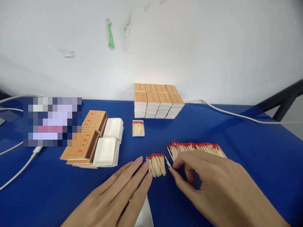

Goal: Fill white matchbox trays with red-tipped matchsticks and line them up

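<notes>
My left hand [118, 195] lies flat on the blue table [248, 148], fingers stretched out, fingertips against the left side of a small bundle of red-tipped matches [156, 164]. My right hand [213, 186] is curled just right of that bundle, its fingertips pinching a single match [168, 163]. Behind my right hand spreads a wide pile of matches [196, 148]. A small open tray filled with matches [138, 128] sits further back.
Orange matchbox sleeves [87, 135] and white inner trays [109, 142] are stacked at the left. A block of closed matchboxes [157, 101] stands by the white wall. White cables [21, 170] run along the left and the back right. A blurred patch covers something at the left.
</notes>
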`<action>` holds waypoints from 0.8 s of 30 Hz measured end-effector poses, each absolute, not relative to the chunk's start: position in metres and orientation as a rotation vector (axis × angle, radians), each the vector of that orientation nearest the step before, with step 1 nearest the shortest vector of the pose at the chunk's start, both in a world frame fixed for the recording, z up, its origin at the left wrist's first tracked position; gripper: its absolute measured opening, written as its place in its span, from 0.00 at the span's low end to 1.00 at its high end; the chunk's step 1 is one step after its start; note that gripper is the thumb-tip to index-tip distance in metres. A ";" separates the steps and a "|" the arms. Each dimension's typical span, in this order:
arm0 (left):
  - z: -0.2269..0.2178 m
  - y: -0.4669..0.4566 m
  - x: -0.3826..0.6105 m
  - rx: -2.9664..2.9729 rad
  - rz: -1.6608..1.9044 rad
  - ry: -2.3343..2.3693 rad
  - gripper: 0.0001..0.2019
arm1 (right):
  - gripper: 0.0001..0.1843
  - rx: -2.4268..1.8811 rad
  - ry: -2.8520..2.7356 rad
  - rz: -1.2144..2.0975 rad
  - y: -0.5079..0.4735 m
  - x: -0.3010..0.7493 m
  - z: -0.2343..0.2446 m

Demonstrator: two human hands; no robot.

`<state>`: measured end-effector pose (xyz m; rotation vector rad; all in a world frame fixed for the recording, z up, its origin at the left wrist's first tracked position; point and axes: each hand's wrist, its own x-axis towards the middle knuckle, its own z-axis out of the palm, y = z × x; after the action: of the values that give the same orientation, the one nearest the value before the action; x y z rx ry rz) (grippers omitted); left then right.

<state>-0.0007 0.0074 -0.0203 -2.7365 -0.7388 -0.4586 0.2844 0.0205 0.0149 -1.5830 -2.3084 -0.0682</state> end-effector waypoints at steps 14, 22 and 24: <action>-0.016 0.011 0.002 -2.791 -0.484 -0.686 0.27 | 0.12 -1.661 -2.238 -0.087 0.017 0.282 0.014; -0.017 0.011 0.002 -2.804 -0.389 -0.651 0.28 | 0.10 -1.744 -2.101 0.170 0.017 0.279 0.013; -0.016 0.011 0.004 -2.790 -0.398 -0.666 0.28 | 0.10 -1.756 -2.075 0.206 0.017 0.279 0.014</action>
<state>0.0036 0.0110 -0.0161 -2.7900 -0.6664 -0.3980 0.2789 0.0173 0.0141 -1.7560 -2.0749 0.2065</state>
